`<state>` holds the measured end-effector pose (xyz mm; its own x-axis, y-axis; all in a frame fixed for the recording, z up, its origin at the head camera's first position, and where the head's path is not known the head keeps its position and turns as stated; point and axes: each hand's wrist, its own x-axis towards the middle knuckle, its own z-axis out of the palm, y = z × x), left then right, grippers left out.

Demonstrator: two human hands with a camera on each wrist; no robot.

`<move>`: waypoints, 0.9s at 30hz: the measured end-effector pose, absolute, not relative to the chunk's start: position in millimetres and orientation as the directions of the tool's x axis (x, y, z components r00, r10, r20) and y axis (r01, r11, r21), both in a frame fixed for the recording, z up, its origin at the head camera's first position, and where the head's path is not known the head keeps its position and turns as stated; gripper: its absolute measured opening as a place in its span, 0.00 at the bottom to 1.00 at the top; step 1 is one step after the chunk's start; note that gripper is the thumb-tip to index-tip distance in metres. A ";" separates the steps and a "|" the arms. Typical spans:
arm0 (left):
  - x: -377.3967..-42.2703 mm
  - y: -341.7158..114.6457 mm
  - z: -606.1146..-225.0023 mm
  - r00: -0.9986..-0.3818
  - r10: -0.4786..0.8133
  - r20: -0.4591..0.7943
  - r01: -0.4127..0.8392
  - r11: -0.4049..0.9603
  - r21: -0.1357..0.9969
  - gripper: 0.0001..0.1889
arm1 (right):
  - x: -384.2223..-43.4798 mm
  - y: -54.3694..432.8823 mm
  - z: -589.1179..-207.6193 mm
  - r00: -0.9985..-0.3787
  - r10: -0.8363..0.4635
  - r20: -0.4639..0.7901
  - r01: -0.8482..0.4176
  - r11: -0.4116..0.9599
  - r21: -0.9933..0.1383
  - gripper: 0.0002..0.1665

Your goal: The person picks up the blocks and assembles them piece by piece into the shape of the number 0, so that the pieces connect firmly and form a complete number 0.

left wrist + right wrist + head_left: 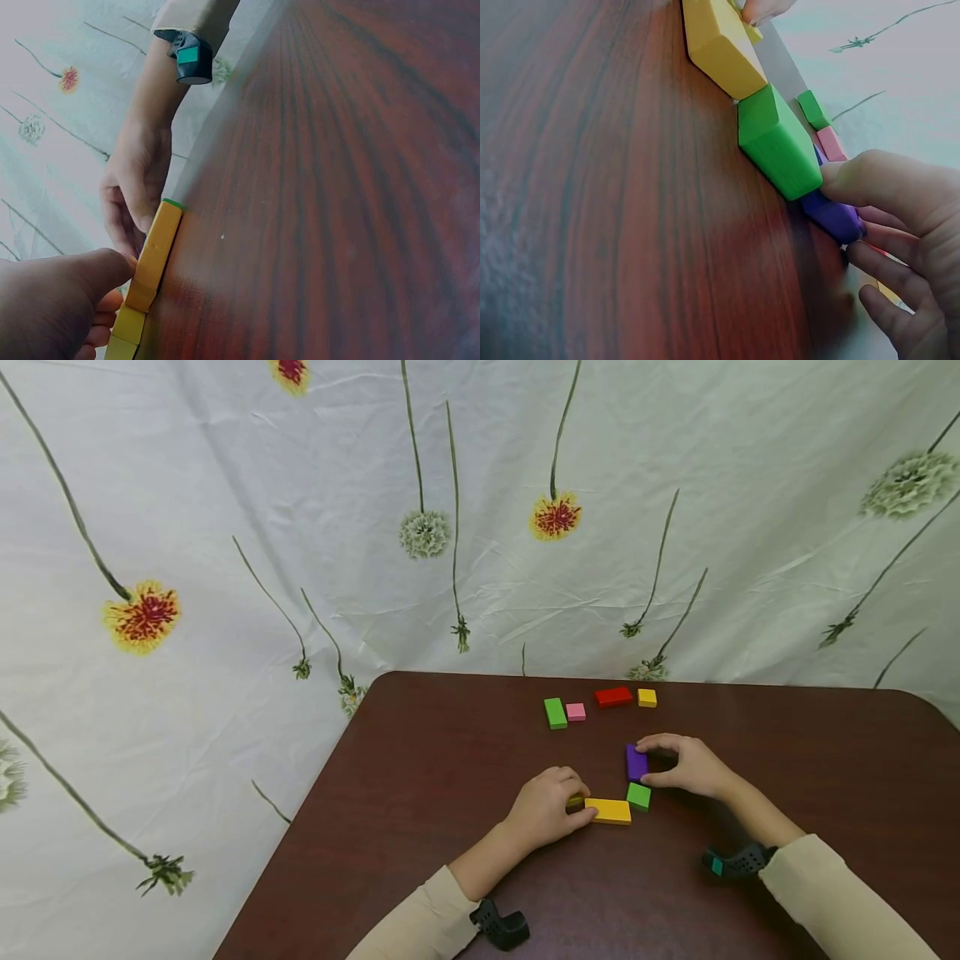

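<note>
Floral cloth [337, 485] hangs beyond the desk [420, 760]; fingers of the right hand [693, 766] pinch the purple block [637, 764] beyond a green block [639, 797]; the left hand's [543, 810] fingers curl round the darker yellow block [575, 800].

From the head, one view looks forward and down, farthest back, over the reddish-brown wood-grained table [360, 852] to the white flower-printed cloth [300, 485]. Both wrist views look close and low across the table, steeply tilted, sharing the long yellow rectangular block [720, 49].
</note>
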<state>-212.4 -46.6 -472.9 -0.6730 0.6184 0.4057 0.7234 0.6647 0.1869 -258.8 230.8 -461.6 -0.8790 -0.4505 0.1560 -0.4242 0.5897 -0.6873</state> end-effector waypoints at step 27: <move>-212.6 -47.2 -472.4 -0.680 0.618 0.395 0.721 0.663 0.203 0.12 | -226.7 217.0 -476.3 -0.868 -0.356 0.345 -0.494 0.569 -0.657 0.22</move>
